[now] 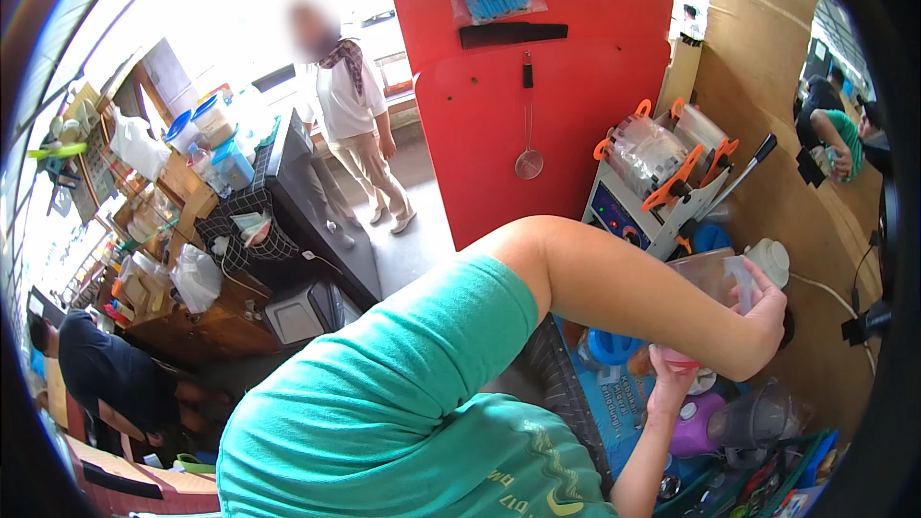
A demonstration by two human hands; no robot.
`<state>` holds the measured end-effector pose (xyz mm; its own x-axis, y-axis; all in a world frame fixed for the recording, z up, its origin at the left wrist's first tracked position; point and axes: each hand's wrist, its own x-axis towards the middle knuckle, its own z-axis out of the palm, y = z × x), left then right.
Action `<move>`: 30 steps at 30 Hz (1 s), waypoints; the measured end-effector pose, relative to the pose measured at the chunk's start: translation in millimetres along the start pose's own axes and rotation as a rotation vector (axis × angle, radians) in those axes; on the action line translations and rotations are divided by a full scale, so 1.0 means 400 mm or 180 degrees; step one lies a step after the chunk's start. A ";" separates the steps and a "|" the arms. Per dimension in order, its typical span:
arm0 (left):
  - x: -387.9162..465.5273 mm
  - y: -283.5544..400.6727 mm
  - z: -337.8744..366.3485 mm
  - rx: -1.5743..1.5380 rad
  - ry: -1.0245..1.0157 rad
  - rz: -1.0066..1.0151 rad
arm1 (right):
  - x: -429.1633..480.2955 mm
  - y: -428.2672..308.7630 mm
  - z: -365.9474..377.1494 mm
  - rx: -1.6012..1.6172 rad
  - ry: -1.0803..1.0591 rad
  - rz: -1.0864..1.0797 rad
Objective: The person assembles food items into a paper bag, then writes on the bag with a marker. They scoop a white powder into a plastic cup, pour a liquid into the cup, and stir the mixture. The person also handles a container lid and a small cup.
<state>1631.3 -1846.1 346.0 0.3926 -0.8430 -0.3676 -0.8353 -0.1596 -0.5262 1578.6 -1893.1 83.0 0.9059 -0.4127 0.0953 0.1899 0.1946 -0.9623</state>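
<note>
My left hand (764, 311) is raised at the right, its fingers closed around the pale rim or handle of a clear plastic container (701, 275). Lower down, my right hand (670, 373) holds a pink plastic item (678, 357), partly hidden behind my left forearm. A round blue lid (611, 347) lies just left of my right hand, on a blue printed table cover (611, 403). A white plastic container (770, 262) stands just beyond my left hand. Below my right hand is a purple blender (696, 423) with a plastic-covered jug.
A cup sealing machine (626, 212) with film rolls and a long lever stands beyond my left arm. A fine-mesh strainer (529, 164) hangs on a red panel (475, 108). One person (352, 101) stands in the walkway; another (108, 367) bends at lower left. A green basket (773, 471) holds assorted items.
</note>
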 end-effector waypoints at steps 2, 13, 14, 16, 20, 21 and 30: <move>-0.005 -0.018 0.014 -0.0308 0.0036 -0.0071 | 0.001 0.009 -0.003 -0.0043 -0.0194 -0.0094; -0.003 -0.140 0.233 -0.1454 0.0589 -0.0328 | -0.017 0.023 -0.018 -0.0145 -0.0365 0.0109; 0.002 -0.149 0.247 -0.1551 0.0616 -0.0417 | -0.015 0.026 -0.019 -0.0094 -0.0345 0.0128; 0.005 -0.160 0.267 -0.1510 0.0695 -0.0408 | -0.015 0.032 -0.024 -0.0074 -0.0398 0.0034; -0.009 -0.180 0.303 -0.1567 0.0987 -0.0441 | -0.005 0.036 -0.032 -0.0061 -0.0375 0.0133; -0.014 -0.188 0.315 -0.1656 0.1241 -0.0370 | -0.004 0.035 -0.031 -0.0077 -0.0345 0.0134; 0.040 -0.258 0.502 -0.2512 0.1614 -0.0056 | 0.017 0.061 -0.097 0.0296 -0.0307 0.0172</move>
<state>1801.2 -1739.9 240.4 0.3483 -0.9307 0.1114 -0.9233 -0.3201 0.2123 1574.8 -1925.6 50.4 0.9471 -0.3129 0.0722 0.1700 0.2978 -0.9394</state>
